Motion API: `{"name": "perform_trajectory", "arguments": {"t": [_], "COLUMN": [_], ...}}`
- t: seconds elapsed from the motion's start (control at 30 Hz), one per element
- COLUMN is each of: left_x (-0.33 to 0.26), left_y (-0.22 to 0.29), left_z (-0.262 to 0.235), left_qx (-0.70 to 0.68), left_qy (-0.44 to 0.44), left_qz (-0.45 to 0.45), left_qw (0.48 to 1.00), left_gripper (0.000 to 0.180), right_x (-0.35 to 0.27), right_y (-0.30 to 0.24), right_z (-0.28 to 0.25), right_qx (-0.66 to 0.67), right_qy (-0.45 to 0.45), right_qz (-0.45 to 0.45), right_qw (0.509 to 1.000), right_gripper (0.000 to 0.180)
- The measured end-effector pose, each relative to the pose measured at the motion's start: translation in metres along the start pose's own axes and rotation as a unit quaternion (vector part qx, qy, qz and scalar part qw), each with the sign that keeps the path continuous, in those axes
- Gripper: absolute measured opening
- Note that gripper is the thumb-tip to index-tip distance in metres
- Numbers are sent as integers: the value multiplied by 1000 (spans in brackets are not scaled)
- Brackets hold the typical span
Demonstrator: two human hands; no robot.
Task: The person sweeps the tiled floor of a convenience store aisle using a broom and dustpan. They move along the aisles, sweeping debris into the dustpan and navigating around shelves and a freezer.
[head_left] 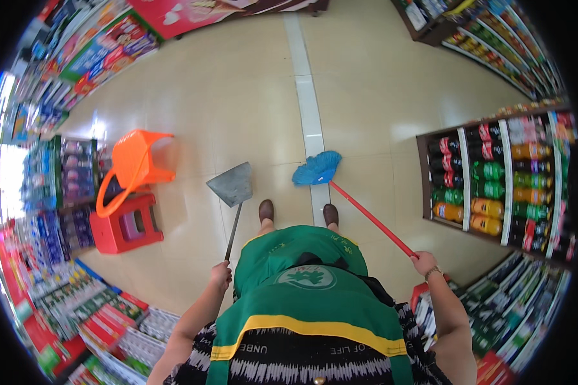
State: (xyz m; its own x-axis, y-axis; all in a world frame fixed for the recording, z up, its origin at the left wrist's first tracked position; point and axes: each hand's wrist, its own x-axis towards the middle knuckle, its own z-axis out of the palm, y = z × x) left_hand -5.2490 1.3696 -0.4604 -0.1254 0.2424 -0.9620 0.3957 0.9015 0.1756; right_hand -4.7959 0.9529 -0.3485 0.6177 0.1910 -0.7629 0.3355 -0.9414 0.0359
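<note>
My left hand (221, 274) is closed round the thin dark handle of a grey dustpan (232, 183), whose pan is out ahead of my left foot. In my right hand (424, 263) is the red stick of a broom (374, 221). Its blue bristle head (317, 168) rests on the floor ahead of my right foot, across the pale tile strip. The dustpan and the broom head are apart, with a stretch of tile between them. Whether the pan touches the floor, I cannot tell.
To my left an orange chair (135, 164) stands by a red plastic stool (127, 224). Shelves of bottled drinks (488, 186) rise on my right. Stacked packs of goods (103, 314) line the left side. A pink display (218, 14) stands far ahead on the beige tiled floor (237, 109).
</note>
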Motion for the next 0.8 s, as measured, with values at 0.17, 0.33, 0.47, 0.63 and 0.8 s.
{"name": "perform_trajectory", "arguments": {"t": [0.17, 0.33, 0.47, 0.63, 0.8], "left_x": [42, 83, 57, 63, 76], "left_y": [80, 158, 218, 259, 277], "left_z": [-35, -46, -4, 43, 96], "left_qx": [225, 451, 606, 707, 772], "left_qy": [31, 43, 65, 56, 52], "left_qz": [85, 220, 280, 292, 293], "left_qw": [970, 864, 742, 642, 562], "left_gripper": [24, 25, 28, 30, 34], "right_x": [-89, -79, -33, -39, -124], "right_y": [-53, -111, -173, -181, -196], "right_z": [50, 99, 101, 189, 192], "right_qx": [341, 354, 346, 301, 475], "right_qy": [-41, 45, 16, 34, -99], "right_qz": [178, 99, 147, 143, 211], "right_qw": [922, 929, 927, 942, 849], "right_gripper": [25, 24, 25, 26, 29]}}
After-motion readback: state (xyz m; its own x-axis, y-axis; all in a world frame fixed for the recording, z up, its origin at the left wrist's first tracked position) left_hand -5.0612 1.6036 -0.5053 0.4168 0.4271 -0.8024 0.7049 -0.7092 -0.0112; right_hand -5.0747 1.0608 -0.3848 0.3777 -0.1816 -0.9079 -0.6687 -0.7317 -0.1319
